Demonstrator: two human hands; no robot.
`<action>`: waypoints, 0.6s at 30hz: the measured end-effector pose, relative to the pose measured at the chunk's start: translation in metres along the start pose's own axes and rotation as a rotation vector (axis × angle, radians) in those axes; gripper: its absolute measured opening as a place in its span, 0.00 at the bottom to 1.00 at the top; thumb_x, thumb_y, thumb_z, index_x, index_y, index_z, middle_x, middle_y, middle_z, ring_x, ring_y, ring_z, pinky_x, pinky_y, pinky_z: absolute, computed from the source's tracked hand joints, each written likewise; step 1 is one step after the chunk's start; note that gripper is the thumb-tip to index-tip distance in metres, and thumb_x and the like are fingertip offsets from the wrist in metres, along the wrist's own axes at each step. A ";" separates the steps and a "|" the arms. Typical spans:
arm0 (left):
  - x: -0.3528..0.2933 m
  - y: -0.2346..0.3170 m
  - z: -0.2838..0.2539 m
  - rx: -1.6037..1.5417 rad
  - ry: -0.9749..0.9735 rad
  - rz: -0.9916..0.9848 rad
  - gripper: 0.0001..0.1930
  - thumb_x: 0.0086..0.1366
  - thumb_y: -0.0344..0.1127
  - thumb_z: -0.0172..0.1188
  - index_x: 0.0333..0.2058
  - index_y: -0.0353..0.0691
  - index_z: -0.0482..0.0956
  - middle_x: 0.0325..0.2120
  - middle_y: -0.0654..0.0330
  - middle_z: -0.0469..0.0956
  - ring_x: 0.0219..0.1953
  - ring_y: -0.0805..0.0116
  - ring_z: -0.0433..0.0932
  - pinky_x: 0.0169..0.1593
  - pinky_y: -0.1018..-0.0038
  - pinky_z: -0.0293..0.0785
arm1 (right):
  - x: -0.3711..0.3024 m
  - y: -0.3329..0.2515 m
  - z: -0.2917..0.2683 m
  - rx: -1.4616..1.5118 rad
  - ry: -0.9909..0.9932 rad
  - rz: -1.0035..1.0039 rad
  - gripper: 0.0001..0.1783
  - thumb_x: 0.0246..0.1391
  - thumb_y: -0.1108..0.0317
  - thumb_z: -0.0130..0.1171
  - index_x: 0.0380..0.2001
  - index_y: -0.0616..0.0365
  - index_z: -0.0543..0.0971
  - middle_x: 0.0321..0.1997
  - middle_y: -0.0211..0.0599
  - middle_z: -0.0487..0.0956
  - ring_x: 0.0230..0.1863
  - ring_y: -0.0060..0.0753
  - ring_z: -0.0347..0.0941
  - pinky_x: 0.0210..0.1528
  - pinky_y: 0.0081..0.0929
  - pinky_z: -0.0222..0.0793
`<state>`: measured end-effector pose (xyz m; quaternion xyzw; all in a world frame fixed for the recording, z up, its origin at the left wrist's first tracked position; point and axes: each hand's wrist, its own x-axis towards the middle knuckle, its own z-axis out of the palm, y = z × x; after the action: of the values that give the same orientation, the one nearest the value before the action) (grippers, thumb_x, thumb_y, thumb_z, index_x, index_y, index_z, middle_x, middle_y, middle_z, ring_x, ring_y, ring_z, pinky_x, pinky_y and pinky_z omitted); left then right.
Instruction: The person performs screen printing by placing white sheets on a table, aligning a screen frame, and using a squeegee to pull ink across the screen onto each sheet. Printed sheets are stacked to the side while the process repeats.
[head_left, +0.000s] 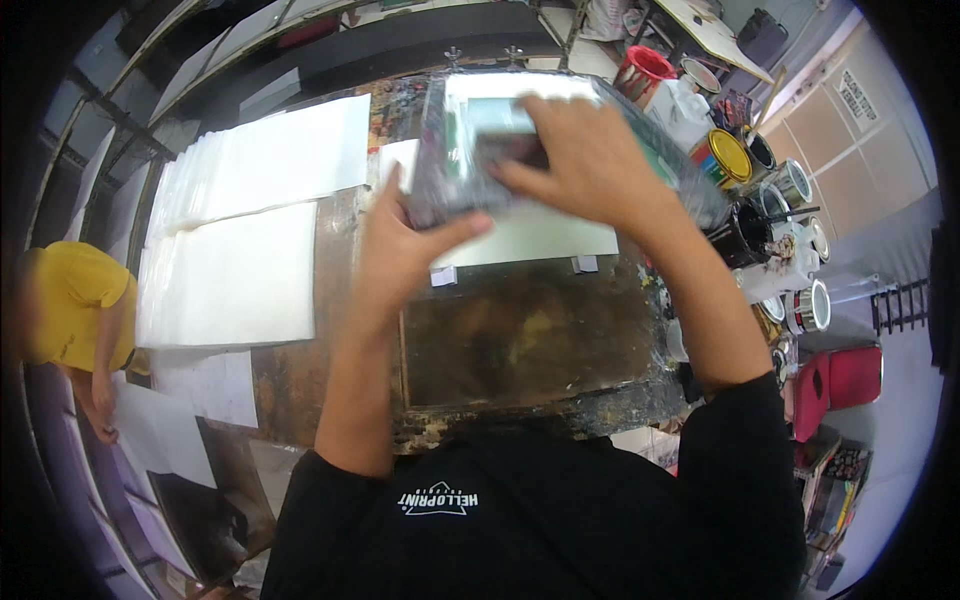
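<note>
A screen-printing frame (428, 170) with a pale mesh area lies at the far middle of the table, its near edge blurred. My right hand (590, 160) is over the mesh, closed round a dark block that looks like a squeegee (515, 150); much of it is hidden under the fingers. My left hand (395, 245) is at the near left corner of the frame, thumb and fingers spread; whether it presses on the frame cannot be made out. Under the frame a white sheet (560, 238) sticks out toward me, with two small pale tabs (443, 276) along its near edge.
Two stacks of white sheets (230, 275) lie on the left of the stained table (530, 340). Paint cans and tubs (722, 158) crowd the right edge. At the far left a person in a yellow shirt (85, 300) holds a sheet (165, 430) beside racks. A red chair (838, 385) stands right.
</note>
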<state>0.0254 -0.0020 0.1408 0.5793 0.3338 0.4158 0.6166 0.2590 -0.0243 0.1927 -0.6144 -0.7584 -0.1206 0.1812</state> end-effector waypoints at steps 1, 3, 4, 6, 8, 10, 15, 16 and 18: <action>-0.006 -0.028 -0.005 0.167 0.002 -0.035 0.48 0.51 0.40 0.86 0.67 0.30 0.72 0.49 0.52 0.85 0.52 0.69 0.84 0.56 0.68 0.80 | -0.017 0.000 0.014 0.060 -0.103 -0.025 0.29 0.53 0.52 0.69 0.52 0.59 0.78 0.43 0.49 0.81 0.47 0.57 0.78 0.49 0.52 0.71; -0.033 -0.085 -0.012 0.447 0.144 0.066 0.58 0.43 0.54 0.88 0.68 0.29 0.71 0.46 0.51 0.85 0.49 0.63 0.84 0.55 0.67 0.79 | -0.045 -0.002 0.039 0.060 -0.386 0.016 0.21 0.52 0.63 0.68 0.50 0.52 0.81 0.50 0.44 0.79 0.55 0.52 0.76 0.49 0.51 0.74; -0.043 -0.102 -0.015 0.651 0.140 0.054 0.59 0.42 0.57 0.87 0.68 0.28 0.72 0.43 0.53 0.83 0.46 0.61 0.82 0.53 0.66 0.78 | -0.064 -0.009 0.050 0.062 -0.334 -0.005 0.21 0.51 0.66 0.68 0.50 0.50 0.81 0.49 0.42 0.79 0.53 0.50 0.76 0.48 0.50 0.74; -0.054 -0.128 -0.017 0.912 0.136 0.086 0.61 0.39 0.60 0.86 0.67 0.28 0.73 0.38 0.55 0.79 0.42 0.57 0.80 0.49 0.63 0.77 | -0.103 -0.025 0.076 0.091 -0.250 0.078 0.20 0.50 0.68 0.69 0.49 0.50 0.81 0.47 0.36 0.80 0.52 0.47 0.75 0.50 0.49 0.71; -0.060 -0.146 -0.018 1.026 0.161 0.171 0.61 0.37 0.62 0.85 0.67 0.28 0.74 0.35 0.55 0.76 0.40 0.54 0.77 0.47 0.61 0.76 | -0.126 -0.043 0.092 0.111 -0.279 0.142 0.21 0.50 0.67 0.70 0.49 0.48 0.80 0.47 0.34 0.80 0.52 0.44 0.76 0.55 0.51 0.66; -0.059 -0.151 -0.019 1.006 0.157 0.152 0.60 0.38 0.62 0.85 0.66 0.29 0.74 0.36 0.55 0.77 0.41 0.55 0.77 0.48 0.61 0.76 | -0.125 -0.045 0.109 0.086 -0.286 0.181 0.22 0.49 0.67 0.69 0.49 0.47 0.80 0.47 0.33 0.80 0.52 0.42 0.76 0.56 0.52 0.63; -0.063 -0.159 -0.024 0.960 0.163 0.167 0.62 0.36 0.57 0.87 0.69 0.31 0.72 0.36 0.56 0.78 0.42 0.57 0.77 0.48 0.63 0.76 | -0.047 0.005 0.167 -0.016 -0.145 0.154 0.17 0.50 0.69 0.66 0.46 0.46 0.79 0.45 0.32 0.80 0.50 0.44 0.77 0.55 0.54 0.63; -0.063 -0.153 -0.023 0.970 0.150 0.143 0.62 0.36 0.57 0.87 0.69 0.31 0.71 0.36 0.55 0.78 0.41 0.57 0.77 0.48 0.63 0.76 | -0.024 0.023 0.180 -0.011 -0.118 0.160 0.18 0.51 0.68 0.65 0.47 0.46 0.80 0.45 0.33 0.81 0.50 0.45 0.78 0.54 0.56 0.64; -0.062 -0.149 -0.023 0.976 0.132 0.129 0.63 0.36 0.57 0.87 0.70 0.31 0.70 0.35 0.55 0.78 0.40 0.56 0.77 0.49 0.62 0.75 | 0.026 0.054 0.191 -0.040 -0.222 0.206 0.16 0.57 0.64 0.63 0.49 0.47 0.80 0.47 0.36 0.83 0.53 0.47 0.80 0.58 0.64 0.66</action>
<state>-0.0031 -0.0455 -0.0137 0.7921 0.4914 0.2842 0.2241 0.2827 0.0876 0.0289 -0.7019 -0.7042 -0.0480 0.0955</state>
